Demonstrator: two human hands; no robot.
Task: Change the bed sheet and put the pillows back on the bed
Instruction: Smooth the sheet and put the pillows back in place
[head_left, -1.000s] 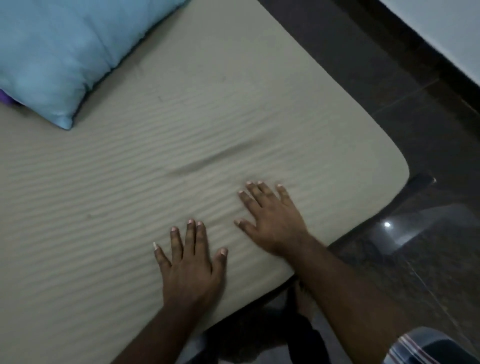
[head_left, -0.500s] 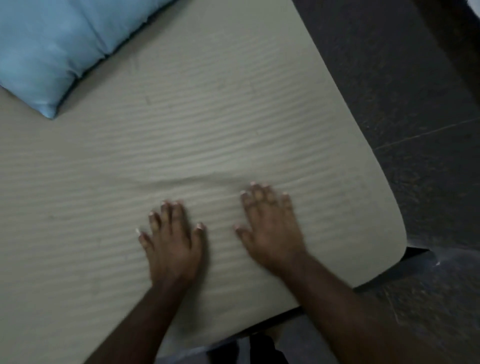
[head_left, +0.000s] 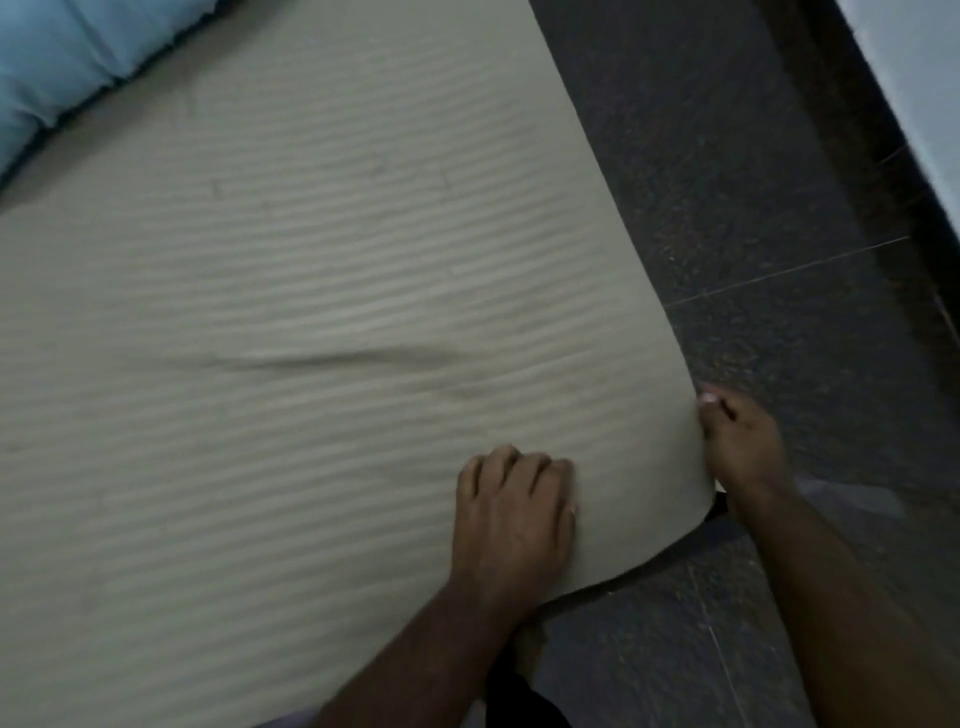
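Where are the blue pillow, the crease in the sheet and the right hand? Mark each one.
blue pillow (head_left: 57, 67), head view, on its lower panel.
crease in the sheet (head_left: 332, 360), head view, on the dark fold's middle.
right hand (head_left: 740, 441), head view, on its back, at the mattress corner's edge.

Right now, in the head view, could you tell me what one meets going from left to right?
Blue pillow → beige sheet → left hand → right hand → dark floor → pale wall.

A bedroom: bed (head_left: 311, 312), blue pillow (head_left: 62, 67), dark tiled floor (head_left: 727, 208).
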